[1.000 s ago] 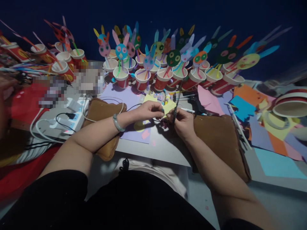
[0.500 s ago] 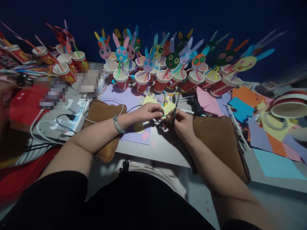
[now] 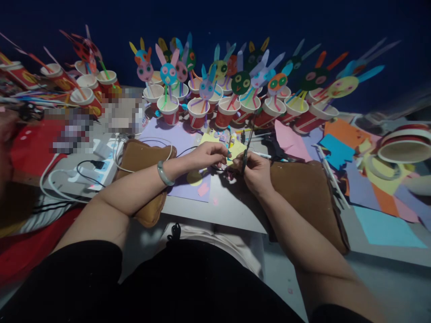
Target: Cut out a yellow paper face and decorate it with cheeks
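My left hand (image 3: 212, 155), with a bangle on its wrist, is closed in a pinch over the middle of the table. A small blue piece (image 3: 229, 153), seemingly paper, shows at its fingertips. Close by on the right, my right hand (image 3: 256, 171) is closed around dark scissors (image 3: 248, 146) whose long end points up and away. The fingertips of both hands are near each other, with a narrow gap between. Yellow paper (image 3: 238, 150) lies just beyond them. Under my left forearm is a purple sheet (image 3: 182, 192) with a yellow paper disc (image 3: 194, 178) on it.
Red-and-white paper cups (image 3: 198, 113) holding paper rabbit faces on bent straws line the back. Brown cushions (image 3: 303, 193) lie under both forearms. A power strip (image 3: 109, 163) with cables is at left. Coloured paper scraps (image 3: 340, 150) and tape rolls (image 3: 406, 148) are at right.
The fingertips of my left hand have lifted slightly away from my right hand, and the small blue piece shows more. The scissors stay in my right hand. The whole view has shifted slightly.
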A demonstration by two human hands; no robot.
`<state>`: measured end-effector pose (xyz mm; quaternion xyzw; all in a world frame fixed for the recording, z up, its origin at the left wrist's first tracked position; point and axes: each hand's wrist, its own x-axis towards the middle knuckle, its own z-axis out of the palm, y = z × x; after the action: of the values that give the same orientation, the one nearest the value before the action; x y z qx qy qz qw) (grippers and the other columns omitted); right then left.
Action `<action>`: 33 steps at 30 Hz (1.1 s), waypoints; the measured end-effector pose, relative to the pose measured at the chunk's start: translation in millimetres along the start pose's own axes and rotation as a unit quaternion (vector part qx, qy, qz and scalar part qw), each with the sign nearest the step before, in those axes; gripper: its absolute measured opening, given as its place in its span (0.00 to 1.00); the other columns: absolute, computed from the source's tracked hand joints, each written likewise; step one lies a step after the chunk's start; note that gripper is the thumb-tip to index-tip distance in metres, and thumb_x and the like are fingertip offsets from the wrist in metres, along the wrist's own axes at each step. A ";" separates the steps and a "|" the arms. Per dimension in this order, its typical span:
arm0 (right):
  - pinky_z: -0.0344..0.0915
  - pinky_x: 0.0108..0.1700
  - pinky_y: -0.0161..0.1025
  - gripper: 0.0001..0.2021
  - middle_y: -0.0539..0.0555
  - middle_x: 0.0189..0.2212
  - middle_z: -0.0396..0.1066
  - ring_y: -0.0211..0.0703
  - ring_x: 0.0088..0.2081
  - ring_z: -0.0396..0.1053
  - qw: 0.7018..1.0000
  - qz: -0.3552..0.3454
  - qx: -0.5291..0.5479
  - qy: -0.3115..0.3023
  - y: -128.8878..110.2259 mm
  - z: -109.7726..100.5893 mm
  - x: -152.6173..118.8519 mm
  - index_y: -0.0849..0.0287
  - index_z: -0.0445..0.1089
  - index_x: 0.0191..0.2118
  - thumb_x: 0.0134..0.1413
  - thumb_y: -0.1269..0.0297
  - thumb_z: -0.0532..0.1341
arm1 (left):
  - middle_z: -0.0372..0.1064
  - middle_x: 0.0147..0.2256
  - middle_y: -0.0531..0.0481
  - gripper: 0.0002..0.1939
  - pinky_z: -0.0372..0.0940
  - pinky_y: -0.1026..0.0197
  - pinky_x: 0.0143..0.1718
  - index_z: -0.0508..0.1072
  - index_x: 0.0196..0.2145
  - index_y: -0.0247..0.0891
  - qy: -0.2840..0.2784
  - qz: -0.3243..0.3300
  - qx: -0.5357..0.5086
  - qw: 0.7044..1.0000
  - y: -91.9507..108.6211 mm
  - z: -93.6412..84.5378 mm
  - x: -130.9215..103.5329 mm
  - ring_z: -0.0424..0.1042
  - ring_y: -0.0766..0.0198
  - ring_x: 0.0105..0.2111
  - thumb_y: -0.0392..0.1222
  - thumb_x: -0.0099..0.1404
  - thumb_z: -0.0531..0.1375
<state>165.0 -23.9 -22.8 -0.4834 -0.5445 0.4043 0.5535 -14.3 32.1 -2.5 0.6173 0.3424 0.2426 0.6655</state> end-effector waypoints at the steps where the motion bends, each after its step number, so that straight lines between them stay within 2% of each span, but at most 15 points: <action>1: 0.62 0.21 0.34 0.16 0.47 0.20 0.68 0.34 0.20 0.61 1.000 -0.005 -0.003 0.001 -0.1 -0.1 0.1 0.57 0.67 0.20 0.43 0.57 0.73 | 0.71 0.27 0.54 0.11 0.65 0.67 0.32 0.72 0.36 0.32 0.000 0.008 0.007 1.000 0.3 -0.3 -0.4 0.71 0.73 0.26 0.23 0.59 0.55; 4: 0.62 0.21 0.33 0.15 0.47 0.20 0.68 0.33 0.21 0.62 1.000 -0.015 -0.009 -0.003 -0.9 -0.6 0.4 0.57 0.68 0.20 0.42 0.58 0.73 | 0.71 0.29 0.53 0.10 0.64 0.67 0.32 0.73 0.35 0.32 -0.007 0.047 0.027 0.999 1.5 -1.6 -1.5 0.70 0.72 0.28 0.25 0.56 0.59; 7: 0.61 0.20 0.32 0.15 0.47 0.20 0.68 0.32 0.21 0.61 1.000 -0.016 -0.007 -0.010 -2.4 -0.6 0.4 0.57 0.68 0.20 0.42 0.59 0.73 | 0.68 0.26 0.54 0.03 0.61 0.67 0.31 0.71 0.31 0.32 -0.019 0.073 0.037 0.996 1.3 -3.2 -2.1 0.66 0.73 0.27 0.33 0.57 0.63; 10: 0.62 0.21 0.32 0.16 0.47 0.20 0.67 0.33 0.21 0.61 1.000 -0.007 -0.011 -0.012 -4.2 -0.2 0.1 0.57 0.67 0.20 0.41 0.57 0.73 | 0.63 0.23 0.56 0.08 0.58 0.66 0.28 0.68 0.26 0.34 -0.020 0.079 0.061 0.995 0.1 -4.5 -2.2 0.62 0.73 0.24 0.37 0.60 0.63; 18: 0.62 0.20 0.33 0.17 0.47 0.20 0.67 0.33 0.20 0.61 1.000 0.000 -0.007 -0.002 -3.5 0.3 -0.4 0.57 0.66 0.20 0.41 0.56 0.73 | 0.65 0.24 0.55 0.06 0.58 0.66 0.29 0.70 0.27 0.34 -0.007 0.063 0.087 0.994 0.1 -5.4 -2.7 0.63 0.73 0.24 0.37 0.61 0.62; 23: 0.62 0.23 0.34 0.15 0.47 0.21 0.66 0.33 0.22 0.60 0.999 -0.013 -0.033 0.017 -0.7 -1.9 0.3 0.57 0.67 0.21 0.42 0.57 0.72 | 0.68 0.25 0.54 0.06 0.61 0.66 0.30 0.71 0.28 0.33 -0.001 0.080 0.032 0.996 1.7 -3.8 -2.5 0.67 0.73 0.26 0.37 0.62 0.62; 26: 0.61 0.25 0.34 0.14 0.46 0.22 0.65 0.33 0.22 0.59 0.999 -0.018 -0.026 0.034 2.3 -3.8 0.7 0.57 0.67 0.22 0.43 0.59 0.72 | 0.69 0.25 0.53 0.07 0.63 0.67 0.30 0.71 0.27 0.33 0.048 0.083 -0.011 0.995 6.7 -3.8 -2.1 0.68 0.73 0.25 0.35 0.64 0.59; 29: 0.60 0.26 0.34 0.12 0.46 0.22 0.65 0.33 0.23 0.59 0.998 -0.021 -0.021 0.054 5.3 -5.3 1.3 0.57 0.68 0.23 0.43 0.61 0.71 | 0.69 0.25 0.52 0.11 0.63 0.67 0.31 0.70 0.27 0.33 0.134 0.074 -0.034 0.988 12.3 -8.6 0.8 0.68 0.73 0.25 0.34 0.68 0.55; 31: 0.59 0.27 0.34 0.12 0.46 0.22 0.64 0.33 0.24 0.59 0.997 -0.024 -0.031 0.070 6.1 -5.9 2.0 0.57 0.67 0.23 0.44 0.62 0.71 | 0.69 0.25 0.53 0.11 0.63 0.67 0.32 0.70 0.28 0.34 0.198 0.095 -0.024 0.975 14.1 -15.2 4.0 0.67 0.73 0.26 0.34 0.69 0.54; 33: 0.59 0.27 0.34 0.12 0.46 0.22 0.64 0.33 0.24 0.59 0.995 -0.026 -0.044 0.082 6.0 -6.2 2.6 0.57 0.66 0.22 0.44 0.62 0.70 | 0.70 0.28 0.53 0.08 0.63 0.67 0.34 0.70 0.30 0.34 0.252 0.126 0.011 0.960 13.6 -23.7 7.4 0.66 0.73 0.28 0.33 0.67 0.55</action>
<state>171.9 -20.7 -27.7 -0.5245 -0.5273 0.3243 0.5846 -26.0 54.8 9.7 0.5818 0.4208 0.4681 0.5151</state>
